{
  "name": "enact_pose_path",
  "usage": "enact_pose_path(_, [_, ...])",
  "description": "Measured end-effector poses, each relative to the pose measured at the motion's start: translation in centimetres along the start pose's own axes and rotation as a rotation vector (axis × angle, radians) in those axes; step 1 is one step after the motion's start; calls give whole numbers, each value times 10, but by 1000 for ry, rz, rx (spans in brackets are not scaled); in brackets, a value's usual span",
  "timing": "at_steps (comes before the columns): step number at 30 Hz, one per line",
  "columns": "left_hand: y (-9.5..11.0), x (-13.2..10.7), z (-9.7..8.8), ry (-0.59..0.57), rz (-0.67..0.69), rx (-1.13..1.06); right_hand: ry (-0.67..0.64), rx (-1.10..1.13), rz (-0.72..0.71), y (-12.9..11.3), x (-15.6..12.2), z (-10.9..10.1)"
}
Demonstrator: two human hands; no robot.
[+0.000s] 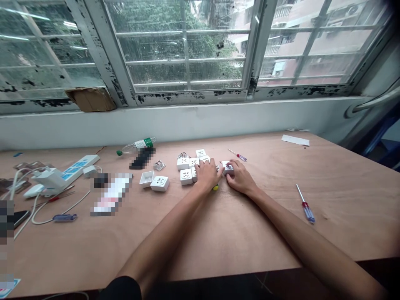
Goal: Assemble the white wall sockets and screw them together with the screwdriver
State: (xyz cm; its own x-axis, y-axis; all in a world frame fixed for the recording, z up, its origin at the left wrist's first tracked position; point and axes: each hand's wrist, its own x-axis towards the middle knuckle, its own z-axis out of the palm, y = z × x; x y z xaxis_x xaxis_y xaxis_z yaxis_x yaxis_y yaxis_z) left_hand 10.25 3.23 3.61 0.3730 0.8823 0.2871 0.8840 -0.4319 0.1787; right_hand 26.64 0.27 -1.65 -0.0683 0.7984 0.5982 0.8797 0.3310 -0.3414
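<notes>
Both my hands rest on a wooden table (218, 233) among a cluster of small white socket blocks (187, 164). My left hand (206, 174) lies curled over the right side of the cluster, fingers bent onto the blocks, with something yellow-green showing under its wrist. My right hand (240, 177) pinches one white socket block (227, 167) between thumb and fingers. A further socket block (160, 183) and an open white shell (146, 178) lie a little to the left of the cluster.
A screwdriver (305, 205) lies to my right and a smaller one (237, 155) behind my right hand. A plastic bottle (136, 146), a white power strip (79, 166), cables and a charger (50, 179) sit at the left. A window wall bounds the table's far edge.
</notes>
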Motion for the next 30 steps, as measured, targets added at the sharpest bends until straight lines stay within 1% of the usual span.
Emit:
enact_pose_path(3, [-5,-1,-6,-47,22,-33,-15,-33,9,-2,-1,-2])
enact_pose_path(6, [-12,-1,-10,-156,61,-102,-9,-64,17,-3,-1,-1])
enact_pose_path(8, [-17,-2,-9,-174,72,-123,-2,-63,21,-2,-1,1])
enact_pose_path(13, [-20,-6,-3,-74,10,-164,-19,5,-9,2,-1,0])
enact_pose_path(16, [-17,-9,-3,-26,-13,-169,-15,42,-16,4,1,-3])
enact_pose_path(19, [-15,-11,-6,13,-1,-158,-9,63,0,5,1,-4])
enact_pose_path(22, [-14,-10,-7,13,17,-180,-8,61,29,7,1,-3])
enact_pose_path(26, [-13,-8,-5,-4,-12,-214,-26,69,73,8,0,-1])
enact_pose_path(30, [-11,-7,0,42,-23,-287,-30,91,105,10,0,-2])
